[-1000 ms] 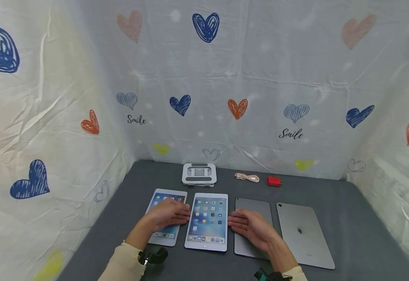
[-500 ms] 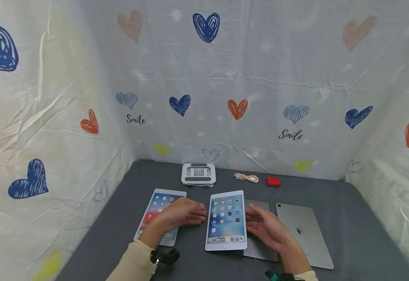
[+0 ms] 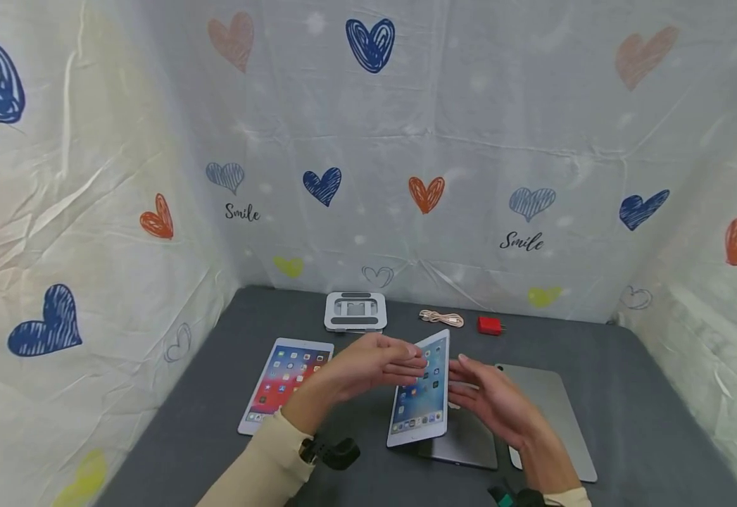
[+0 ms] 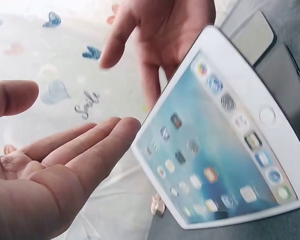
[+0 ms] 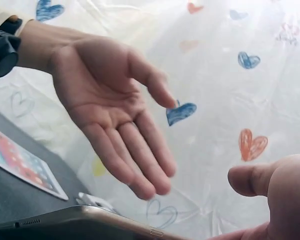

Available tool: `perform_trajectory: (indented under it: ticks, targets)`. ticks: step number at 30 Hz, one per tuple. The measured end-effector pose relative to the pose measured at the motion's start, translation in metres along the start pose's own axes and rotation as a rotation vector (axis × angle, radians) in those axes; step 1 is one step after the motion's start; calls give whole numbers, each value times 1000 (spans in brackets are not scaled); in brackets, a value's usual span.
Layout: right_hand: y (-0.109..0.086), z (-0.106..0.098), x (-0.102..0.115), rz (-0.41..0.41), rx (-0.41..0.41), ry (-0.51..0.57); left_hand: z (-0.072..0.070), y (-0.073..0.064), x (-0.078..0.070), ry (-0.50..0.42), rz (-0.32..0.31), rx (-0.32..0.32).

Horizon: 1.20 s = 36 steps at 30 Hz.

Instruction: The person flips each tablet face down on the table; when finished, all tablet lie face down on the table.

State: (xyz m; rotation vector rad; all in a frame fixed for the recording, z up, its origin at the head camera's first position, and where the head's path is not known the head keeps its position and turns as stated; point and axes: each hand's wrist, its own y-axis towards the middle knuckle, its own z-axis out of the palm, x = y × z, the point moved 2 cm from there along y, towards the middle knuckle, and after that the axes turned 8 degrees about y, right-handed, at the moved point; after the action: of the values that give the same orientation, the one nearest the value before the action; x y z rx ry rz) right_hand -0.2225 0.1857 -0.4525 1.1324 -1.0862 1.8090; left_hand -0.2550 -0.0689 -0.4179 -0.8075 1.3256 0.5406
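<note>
A white tablet [image 3: 421, 394] with a lit home screen stands tilted between my hands, its right side raised above a dark grey tablet [image 3: 463, 443]. My left hand [image 3: 371, 362], fingers straight and palm turned to the right, is in front of its screen. In the left wrist view those fingertips reach the tablet's edge. My right hand [image 3: 501, 405] lies on the other side, its straight fingers at the raised edge and partly hidden behind the tablet. Both thumbs stand apart from the tablet in the right wrist view.
Another white tablet [image 3: 286, 380] lies screen up on the left. A silver tablet [image 3: 564, 415] lies back up on the right, partly behind my right arm. Along the back are a folding stand [image 3: 355, 323], a coiled cable [image 3: 441, 318] and a red charger [image 3: 489, 325].
The white tablet has gone from lying flat to tilted up and has moved right, over the dark grey tablet. My left hand has risen and moved right; my right hand has moved right too.
</note>
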Motion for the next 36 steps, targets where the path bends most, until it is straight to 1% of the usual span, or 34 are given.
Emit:
perform_trajectory:
  ticks: [2, 6, 9, 16, 20, 22, 26, 29, 36]
  targets:
    - [2, 4, 4, -16, 35, -9, 3, 2, -5, 14, -1, -4]
    - [6, 15, 10, -39, 69, -24, 4, 5, -10, 32, 0, -30]
    - [9, 22, 13, -48, 73, -30, 2, 5, -12, 48, 12, -35]
    - [16, 35, 15, -68, 77, -22, -8, 4, -12, 41, 16, -55]
    - [22, 42, 15, -67, 51, -30, -15, 1, -12, 50, 12, -85]
    - [24, 45, 15, -66, 52, -36, -19, -2, -12, 56, 12, -99]
    - [28, 51, 14, -68, 68, -34, -25, -8, -14, 72, 10, -112]
    - [31, 56, 14, -75, 78, -35, -31, -12, -16, 94, 12, -110]
    - [39, 63, 11, -101, 106, -30, -45, -20, -17, 109, -22, -155]
